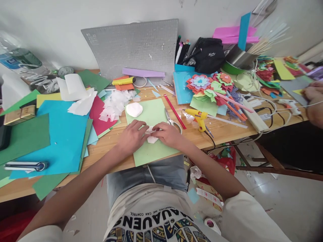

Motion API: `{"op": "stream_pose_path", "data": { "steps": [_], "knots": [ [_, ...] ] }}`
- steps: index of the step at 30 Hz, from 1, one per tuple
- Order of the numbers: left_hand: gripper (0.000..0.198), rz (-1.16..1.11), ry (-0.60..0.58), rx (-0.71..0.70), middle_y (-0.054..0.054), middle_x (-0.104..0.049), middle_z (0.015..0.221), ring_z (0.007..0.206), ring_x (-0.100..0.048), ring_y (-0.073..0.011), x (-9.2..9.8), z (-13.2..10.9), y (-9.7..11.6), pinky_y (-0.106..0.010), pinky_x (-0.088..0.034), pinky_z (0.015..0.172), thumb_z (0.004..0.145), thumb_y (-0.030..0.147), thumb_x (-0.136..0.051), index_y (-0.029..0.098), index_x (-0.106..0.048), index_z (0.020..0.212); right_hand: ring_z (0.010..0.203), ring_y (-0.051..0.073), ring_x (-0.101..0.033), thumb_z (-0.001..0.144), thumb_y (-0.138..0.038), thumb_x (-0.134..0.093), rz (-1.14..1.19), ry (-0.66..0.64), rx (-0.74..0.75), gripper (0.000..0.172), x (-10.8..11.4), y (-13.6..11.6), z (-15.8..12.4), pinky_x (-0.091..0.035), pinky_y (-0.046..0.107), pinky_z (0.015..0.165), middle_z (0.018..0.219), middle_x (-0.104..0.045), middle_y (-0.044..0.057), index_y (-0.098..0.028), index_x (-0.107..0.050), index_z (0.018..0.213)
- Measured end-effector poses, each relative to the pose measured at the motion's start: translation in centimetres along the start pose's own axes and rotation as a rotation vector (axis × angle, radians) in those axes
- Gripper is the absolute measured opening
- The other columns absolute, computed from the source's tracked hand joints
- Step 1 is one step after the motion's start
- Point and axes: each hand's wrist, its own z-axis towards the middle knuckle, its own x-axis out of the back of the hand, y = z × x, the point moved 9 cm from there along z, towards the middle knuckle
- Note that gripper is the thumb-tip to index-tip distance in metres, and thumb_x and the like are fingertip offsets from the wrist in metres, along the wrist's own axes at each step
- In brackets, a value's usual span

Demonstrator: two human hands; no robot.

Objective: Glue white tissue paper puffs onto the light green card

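Observation:
A small piece of white tissue paper (152, 139) is pinched between the fingertips of my left hand (133, 135) and my right hand (168, 134). Both hands are closed on it, low over a light green sheet (146, 154). Part of the piece is hidden by my fingers. A rounded stack of white tissue paper (134, 109) lies on the sheet's far left corner. Beside my right wrist, a pair of scissors (173, 121) rests partly on the green sheet, its blades pointing away from me.
Left are a blue sheet (63, 134), a paper knife (26, 166) and torn tissue pieces (113, 104). Right are a red strip (175, 111), a yellow glue gun (198, 117), paper flowers (202, 84) and a power strip (254, 114) with cables. Another person's hand (314, 101) shows far right.

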Motion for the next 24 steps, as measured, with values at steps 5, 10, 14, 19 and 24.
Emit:
{"op": "stream_pose_path", "data": {
  "steps": [5, 10, 14, 19, 24],
  "knots": [
    [0.028, -0.139, 0.059, -0.154, -0.011, -0.071, 0.117, 0.104, -0.058, -0.0258, -1.0, -0.3, 0.3, -0.041, -0.054, 0.089, 0.097, 0.032, -0.055, 0.016, -0.071, 0.113, 0.094, 0.020, -0.062, 0.097, -0.019, -0.052, 0.096, -0.003, -0.011, 0.027, -0.3, 0.5, 0.2, -0.051, 0.035, 0.085, 0.103, -0.072, 0.008, -0.022, -0.078, 0.097],
    [0.028, -0.162, 0.043, -0.123, -0.012, -0.073, 0.112, 0.100, -0.060, -0.0252, -1.8, 0.0, -0.1, -0.041, -0.053, 0.088, 0.096, 0.034, -0.057, 0.014, -0.071, 0.110, 0.100, 0.021, -0.062, 0.097, -0.018, -0.049, 0.111, -0.015, -0.022, 0.029, 0.2, -0.1, -0.1, -0.052, 0.037, 0.089, 0.106, -0.071, 0.008, -0.021, -0.077, 0.100],
    [0.031, -0.223, 0.006, -0.101, -0.011, -0.072, 0.114, 0.103, -0.060, -0.0256, -1.5, 0.1, -0.7, -0.041, -0.051, 0.091, 0.095, 0.038, -0.058, 0.016, -0.071, 0.112, 0.111, 0.024, -0.058, 0.095, -0.029, -0.057, 0.134, -0.023, 0.007, 0.026, 0.8, -1.0, -0.7, -0.050, 0.041, 0.096, 0.118, -0.066, 0.012, -0.018, -0.073, 0.112],
    [0.035, -0.239, -0.109, -0.129, -0.012, -0.069, 0.124, 0.111, -0.059, -0.0262, -2.0, -0.3, -0.9, -0.043, -0.049, 0.096, 0.096, 0.039, -0.056, 0.018, -0.068, 0.121, 0.106, 0.024, -0.058, 0.094, -0.031, -0.059, 0.151, -0.018, -0.003, 0.024, 0.2, -0.7, -0.9, -0.051, 0.043, 0.094, 0.116, -0.066, 0.011, -0.021, -0.074, 0.110],
    [0.039, -0.102, -0.096, -0.065, -0.014, -0.065, 0.132, 0.112, -0.058, -0.0293, -2.2, -1.0, -0.6, -0.047, -0.050, 0.093, 0.099, 0.037, -0.050, 0.016, -0.064, 0.129, 0.116, 0.028, -0.051, 0.094, -0.025, -0.057, 0.040, -0.076, 0.009, 0.030, -0.1, -1.7, -1.2, -0.049, 0.048, 0.099, 0.121, -0.062, 0.016, -0.015, -0.068, 0.120]
  ]
}}
